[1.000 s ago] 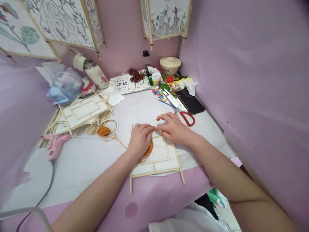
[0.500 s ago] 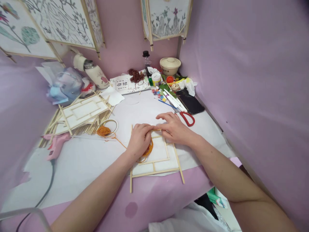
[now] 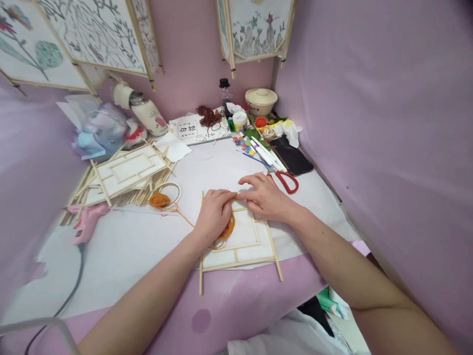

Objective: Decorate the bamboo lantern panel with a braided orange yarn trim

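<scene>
A wooden stick frame backed with white paper (image 3: 240, 236) lies flat near the table's front edge. At its far rail the fingertips of my left hand (image 3: 214, 209) and my right hand (image 3: 264, 198) meet, both closed in a pinch on orange yarn (image 3: 226, 235); the pinched part is mostly hidden. My right index finger is raised and bent. A loose coil of the yarn hangs below my left palm, over the frame's left half. One strand runs left to a small orange yarn ball (image 3: 159, 200) beside a roll of tape (image 3: 179, 190).
Red-handled scissors (image 3: 287, 182), white pens (image 3: 268, 154) and a phone (image 3: 292, 155) lie beyond my right hand. On the left are stacked stick frames (image 3: 127, 170) and a pink glue gun (image 3: 88, 222) with its cord. Painted paper lanterns (image 3: 258, 32) hang above.
Both hands stay almost in place at the far rail. The fingertips have come slightly closer, and less of the orange strand shows between them.
</scene>
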The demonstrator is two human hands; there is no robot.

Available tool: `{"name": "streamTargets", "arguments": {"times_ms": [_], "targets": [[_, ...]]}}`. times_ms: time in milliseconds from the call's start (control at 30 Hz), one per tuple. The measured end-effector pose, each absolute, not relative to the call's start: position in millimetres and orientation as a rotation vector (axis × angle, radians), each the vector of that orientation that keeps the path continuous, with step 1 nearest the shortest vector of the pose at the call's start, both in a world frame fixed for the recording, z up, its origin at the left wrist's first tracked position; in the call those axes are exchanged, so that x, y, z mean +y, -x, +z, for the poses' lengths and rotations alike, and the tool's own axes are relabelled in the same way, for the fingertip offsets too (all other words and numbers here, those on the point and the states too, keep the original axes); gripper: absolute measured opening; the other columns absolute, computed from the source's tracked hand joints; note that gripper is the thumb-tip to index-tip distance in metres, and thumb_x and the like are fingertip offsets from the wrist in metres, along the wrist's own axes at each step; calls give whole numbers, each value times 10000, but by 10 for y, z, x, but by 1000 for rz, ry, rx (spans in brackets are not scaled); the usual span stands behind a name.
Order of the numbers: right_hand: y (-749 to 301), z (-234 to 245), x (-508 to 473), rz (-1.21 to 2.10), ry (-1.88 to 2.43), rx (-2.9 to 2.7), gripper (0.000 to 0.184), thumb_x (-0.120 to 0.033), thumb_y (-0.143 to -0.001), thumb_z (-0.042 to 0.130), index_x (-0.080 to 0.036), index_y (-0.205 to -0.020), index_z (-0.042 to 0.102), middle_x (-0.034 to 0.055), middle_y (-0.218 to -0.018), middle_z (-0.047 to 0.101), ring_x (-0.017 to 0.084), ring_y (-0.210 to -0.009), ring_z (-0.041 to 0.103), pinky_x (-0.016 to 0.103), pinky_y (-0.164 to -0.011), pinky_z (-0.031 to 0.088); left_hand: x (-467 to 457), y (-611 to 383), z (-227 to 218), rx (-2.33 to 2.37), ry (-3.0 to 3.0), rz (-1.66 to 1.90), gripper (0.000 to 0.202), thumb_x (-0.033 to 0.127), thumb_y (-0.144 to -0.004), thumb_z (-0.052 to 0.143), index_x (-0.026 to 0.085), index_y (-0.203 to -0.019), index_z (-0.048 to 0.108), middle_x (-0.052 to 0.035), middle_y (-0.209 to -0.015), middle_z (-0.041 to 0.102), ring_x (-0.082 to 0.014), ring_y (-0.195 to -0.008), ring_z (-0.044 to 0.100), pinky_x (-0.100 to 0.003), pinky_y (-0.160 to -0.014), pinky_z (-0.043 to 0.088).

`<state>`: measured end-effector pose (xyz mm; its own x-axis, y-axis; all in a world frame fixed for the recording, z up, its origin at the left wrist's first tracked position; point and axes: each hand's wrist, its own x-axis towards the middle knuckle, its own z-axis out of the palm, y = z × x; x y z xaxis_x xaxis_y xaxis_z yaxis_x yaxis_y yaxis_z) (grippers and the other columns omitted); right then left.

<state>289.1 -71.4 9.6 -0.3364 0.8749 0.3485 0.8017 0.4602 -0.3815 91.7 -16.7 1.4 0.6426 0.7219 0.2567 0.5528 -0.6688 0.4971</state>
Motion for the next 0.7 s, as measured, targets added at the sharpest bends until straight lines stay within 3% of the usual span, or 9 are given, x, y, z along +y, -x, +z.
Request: {"name": "streamTargets", "arguments": {"times_ms": [700], "targets": [[-2854, 54, -690, 256, 1377, -2203, 331, -133, -848, 527, -257, -1092, 714, 80, -1232, 564, 267, -1148, 417, 445, -952, 384, -173, -908, -12, 1039, -2520, 645, 313, 163, -885, 474, 174, -1113, 688, -52, -1056, 708, -235, -993, 558, -414, -914, 428]]}}
